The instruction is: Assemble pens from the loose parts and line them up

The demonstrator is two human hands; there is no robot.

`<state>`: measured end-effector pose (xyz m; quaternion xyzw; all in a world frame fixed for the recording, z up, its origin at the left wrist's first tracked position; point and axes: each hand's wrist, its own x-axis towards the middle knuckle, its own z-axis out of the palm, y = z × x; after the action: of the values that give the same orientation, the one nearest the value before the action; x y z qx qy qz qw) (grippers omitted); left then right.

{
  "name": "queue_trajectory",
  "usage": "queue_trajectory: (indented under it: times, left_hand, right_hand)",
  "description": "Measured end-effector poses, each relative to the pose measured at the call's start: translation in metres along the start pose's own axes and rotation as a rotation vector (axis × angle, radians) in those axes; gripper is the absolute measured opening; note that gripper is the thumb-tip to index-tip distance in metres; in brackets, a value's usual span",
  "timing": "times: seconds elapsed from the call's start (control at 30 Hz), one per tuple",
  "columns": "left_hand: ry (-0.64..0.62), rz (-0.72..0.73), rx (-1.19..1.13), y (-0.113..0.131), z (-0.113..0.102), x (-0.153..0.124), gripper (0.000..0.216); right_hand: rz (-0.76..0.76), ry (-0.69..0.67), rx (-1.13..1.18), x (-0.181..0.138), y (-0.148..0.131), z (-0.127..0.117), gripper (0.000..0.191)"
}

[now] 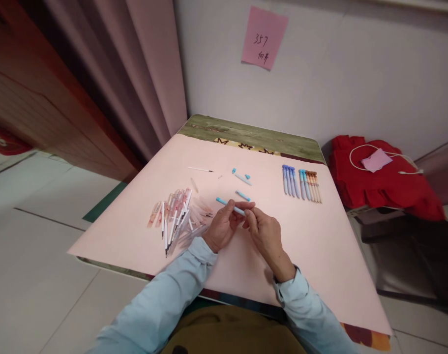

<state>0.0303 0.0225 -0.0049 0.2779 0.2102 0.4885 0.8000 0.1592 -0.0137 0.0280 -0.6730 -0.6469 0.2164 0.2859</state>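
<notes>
1. Left hand (224, 225) is pinching a slim, blue plastic pen barrel (239, 211).
2. Right hand (265, 232) is pinching its right end — aligning both grips is probably helping.
3. Slender white, dark-tipped refills (173, 225) are lying left of the grip.

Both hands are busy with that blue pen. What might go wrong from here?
The light-blue pen is held between the left hand and right hand, so a slip might drop it. The left sleeve sits close to the loose pile of refills and could scatter them. The small blue piece lies loose and might get knocked away.
</notes>
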Motion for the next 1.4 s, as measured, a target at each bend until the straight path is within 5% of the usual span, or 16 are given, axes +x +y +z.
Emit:
queue_trajectory:
  times: [0.2, 0.47, 0.7, 0.87, 1.03, 1.23, 1.4]
  left_hand:
    - [0.012, -0.022, -0.005, -0.001, 0.000, 0.000, 0.039]
    - [0.174, -0.026, -0.087, -0.005, -0.001, 0.003, 0.033]
    - [0.149, 0.019, 0.007, -0.001, 0.000, 0.001, 0.039]
    - [0.072, -0.047, 0.008, 0.002, 0.004, -0.003, 0.039]
    - [0.106, -0.091, 0.029, 0.007, 0.007, -0.006, 0.039]
    - [0.163, 0.013, 0.089, 0.005, -0.001, -0.002, 0.040]
    - [0.183, -0.018, 0.164, 0.004, -0.004, -0.001, 0.046]
  right_hand:
    - [0.127, -0.139, 0.420, 0.003, 0.006, 0.010, 0.055]
    - [0.158, -0.055, 0.387, -0.003, 0.000, 0.017, 0.017]
    - [0.121, -0.085, 0.578, 0.000, 0.007, 0.014, 0.027]
    - [0.279, -0.263, 0.845, 0.001, 0.005, 0.018, 0.047]
    - [0.550, -0.497, 1.214, 0.002, 0.003, 0.025, 0.043]
    - [0.256, -0.255, 0.991, 0.002, 0.005, 0.024, 0.039]
    - [0.109, -0.284, 0.904, 0.002, 0.005, 0.019, 0.031]
